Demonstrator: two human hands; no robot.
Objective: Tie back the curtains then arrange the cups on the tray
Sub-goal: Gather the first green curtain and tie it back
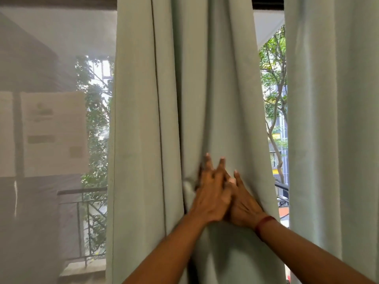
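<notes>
A pale green curtain point(155, 103) hangs in deep folds in the middle of the view. My left hand point(211, 193) and my right hand point(245, 206) lie flat against it at about waist height, fingers straight and pointing up. The left hand overlaps the right hand's fingers. The left hand's far edge sits at a dark fold where a little fabric bunches; whether its thumb is behind the fold is hidden. A red thread point(263, 222) circles my right wrist. No cups or tray are in view.
A second pale green curtain panel point(332, 119) hangs at the right, with a narrow gap of window point(274, 111) between the panels. A sheer white net curtain point(41, 124) covers the left side. Trees and a balcony railing point(90, 203) show outside.
</notes>
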